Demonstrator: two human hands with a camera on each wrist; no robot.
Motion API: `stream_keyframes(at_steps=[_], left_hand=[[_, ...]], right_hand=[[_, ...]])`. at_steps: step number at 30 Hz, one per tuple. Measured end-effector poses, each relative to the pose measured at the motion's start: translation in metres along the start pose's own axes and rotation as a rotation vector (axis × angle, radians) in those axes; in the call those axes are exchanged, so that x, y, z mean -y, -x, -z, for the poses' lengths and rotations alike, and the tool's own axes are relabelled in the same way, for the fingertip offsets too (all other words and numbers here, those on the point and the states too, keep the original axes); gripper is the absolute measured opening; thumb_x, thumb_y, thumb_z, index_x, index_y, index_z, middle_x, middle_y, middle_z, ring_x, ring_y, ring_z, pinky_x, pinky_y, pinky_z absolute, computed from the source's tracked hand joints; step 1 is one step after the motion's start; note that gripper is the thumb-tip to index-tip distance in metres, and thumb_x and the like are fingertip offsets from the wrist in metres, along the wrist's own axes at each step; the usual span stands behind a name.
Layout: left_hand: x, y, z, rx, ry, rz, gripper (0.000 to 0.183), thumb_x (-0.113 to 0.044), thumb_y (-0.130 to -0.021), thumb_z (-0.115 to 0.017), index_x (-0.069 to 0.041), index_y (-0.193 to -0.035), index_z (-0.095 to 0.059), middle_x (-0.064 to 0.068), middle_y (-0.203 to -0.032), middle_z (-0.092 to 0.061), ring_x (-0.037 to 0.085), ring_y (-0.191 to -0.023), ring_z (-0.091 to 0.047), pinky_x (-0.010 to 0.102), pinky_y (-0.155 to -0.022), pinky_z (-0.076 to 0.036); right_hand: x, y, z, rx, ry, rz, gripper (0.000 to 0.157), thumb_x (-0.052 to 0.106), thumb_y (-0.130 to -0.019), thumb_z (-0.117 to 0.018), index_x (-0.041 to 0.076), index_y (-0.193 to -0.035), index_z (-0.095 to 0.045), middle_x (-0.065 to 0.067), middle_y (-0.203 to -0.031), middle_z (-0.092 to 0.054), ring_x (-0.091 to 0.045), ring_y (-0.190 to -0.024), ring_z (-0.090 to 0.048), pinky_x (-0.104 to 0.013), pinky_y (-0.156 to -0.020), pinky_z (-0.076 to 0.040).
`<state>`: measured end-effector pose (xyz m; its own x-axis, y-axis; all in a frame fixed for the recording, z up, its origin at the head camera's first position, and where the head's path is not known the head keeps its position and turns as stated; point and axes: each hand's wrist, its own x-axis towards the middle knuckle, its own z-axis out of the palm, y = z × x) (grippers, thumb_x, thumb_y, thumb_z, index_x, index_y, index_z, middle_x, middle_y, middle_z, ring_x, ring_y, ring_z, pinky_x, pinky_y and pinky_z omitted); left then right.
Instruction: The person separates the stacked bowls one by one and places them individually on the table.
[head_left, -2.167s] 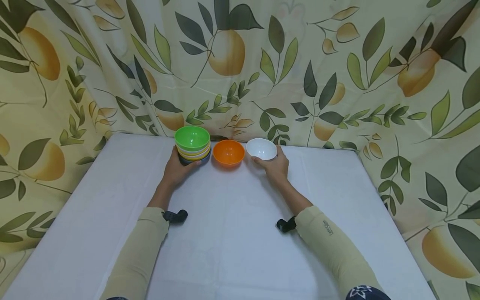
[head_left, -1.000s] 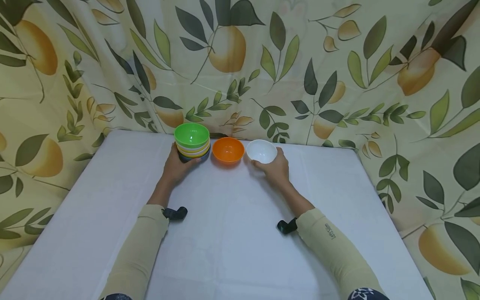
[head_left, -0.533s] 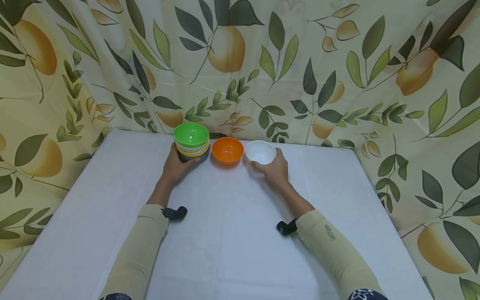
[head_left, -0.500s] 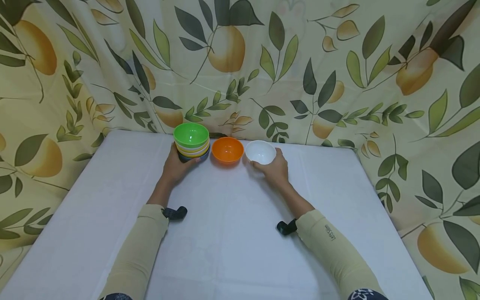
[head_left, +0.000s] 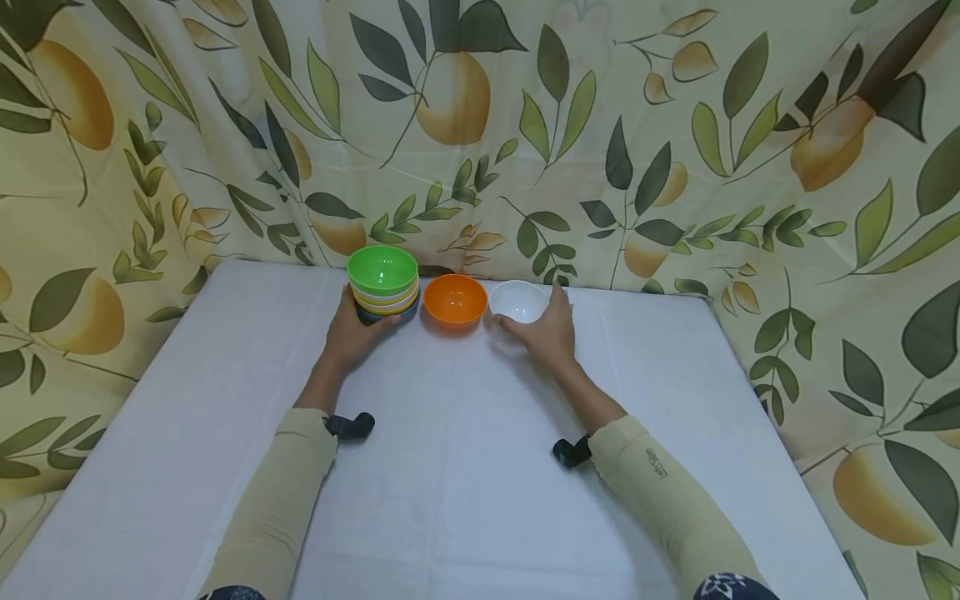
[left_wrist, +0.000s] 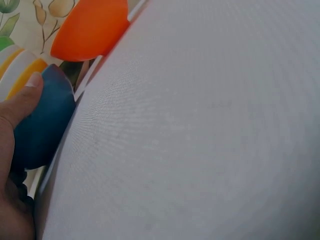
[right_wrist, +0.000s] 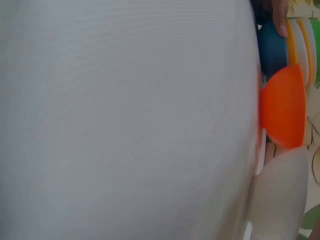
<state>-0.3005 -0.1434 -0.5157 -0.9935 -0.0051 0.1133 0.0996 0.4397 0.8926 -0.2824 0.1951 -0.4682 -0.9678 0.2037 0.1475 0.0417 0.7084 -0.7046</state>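
My left hand (head_left: pixel 350 333) grips the stack of bowls at the back of the table, its thumb lying across the dark blue bowl (left_wrist: pixel 47 117) at the bottom. A green bowl (head_left: pixel 382 269) tops the stack, with white and yellow ones between. Just right of the stack stands an orange bowl (head_left: pixel 455 300) on its own. At the end of the row is a white bowl (head_left: pixel 517 301), upright, with my right hand (head_left: pixel 549 333) spread around its near right side. The right thumb and fingers are wide apart; in the right wrist view no fingers cover the white bowl's visible side.
A white cloth covers the table (head_left: pixel 442 467). Behind the bowls, right at the table's back edge, hangs a curtain (head_left: pixel 480 192) printed with fruit and leaves. Each wrist wears a small black camera (head_left: pixel 573 452).
The white bowl, earlier tipped slightly toward me in the right hand, now sits more level. The right hand's thumb and fingers have spread wider. My left hand keeps its grip on the stack.
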Motion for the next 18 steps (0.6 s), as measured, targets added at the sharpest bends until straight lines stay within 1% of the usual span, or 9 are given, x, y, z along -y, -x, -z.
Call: stream_keyframes(at_steps=[3,6,12,14,18], left_hand=[[0.001,0.000,0.000,0.000,0.003,0.004,0.113,-0.040,-0.086,-0.087,-0.022,-0.169,-0.012,0.009,-0.165,-0.035,0.031,-0.153,-0.031,0.060,-0.127,-0.019],[0.002,-0.001,-0.001,0.003,0.005,0.003,0.113,-0.040,-0.087,-0.086,-0.021,-0.169,-0.011,0.010,-0.167,-0.034,0.032,-0.154,-0.030,0.061,-0.127,-0.018],[0.001,-0.002,0.000,0.004,-0.001,-0.008,0.114,-0.041,-0.088,-0.086,-0.019,-0.169,-0.010,0.011,-0.167,-0.034,0.033,-0.155,-0.029,0.060,-0.127,-0.018],[0.001,-0.002,0.000,0.001,-0.004,-0.007,0.114,-0.041,-0.087,-0.086,-0.019,-0.169,-0.011,0.011,-0.167,-0.034,0.032,-0.154,-0.029,0.059,-0.127,-0.018],[0.002,-0.002,0.000,0.001,0.001,-0.005,0.114,-0.041,-0.087,-0.087,-0.020,-0.169,-0.011,0.011,-0.167,-0.034,0.032,-0.154,-0.029,0.059,-0.127,-0.018]], right_hand=[[0.012,-0.003,-0.002,-0.007,0.011,0.043,0.125,0.053,-0.076,-0.089,-0.001,-0.165,-0.018,-0.023,-0.170,-0.022,-0.044,-0.155,-0.024,-0.059,-0.124,-0.027],[0.027,-0.006,-0.006,0.004,0.013,0.079,0.124,0.054,-0.077,-0.088,-0.001,-0.165,-0.019,-0.022,-0.171,-0.020,-0.042,-0.156,-0.021,-0.057,-0.126,-0.026],[0.057,-0.006,-0.019,0.061,-0.034,0.136,0.126,0.059,-0.078,-0.087,0.000,-0.166,-0.019,-0.019,-0.172,-0.020,-0.037,-0.158,-0.019,-0.054,-0.128,-0.021],[0.066,-0.004,-0.023,0.081,-0.058,0.150,0.123,0.059,-0.078,-0.087,0.001,-0.165,-0.022,-0.018,-0.171,-0.023,-0.037,-0.157,-0.022,-0.053,-0.127,-0.023],[0.086,-0.004,-0.034,0.111,-0.096,0.163,0.114,0.054,-0.079,-0.087,0.001,-0.163,-0.029,-0.017,-0.167,-0.033,-0.036,-0.150,-0.035,-0.052,-0.124,-0.032]])
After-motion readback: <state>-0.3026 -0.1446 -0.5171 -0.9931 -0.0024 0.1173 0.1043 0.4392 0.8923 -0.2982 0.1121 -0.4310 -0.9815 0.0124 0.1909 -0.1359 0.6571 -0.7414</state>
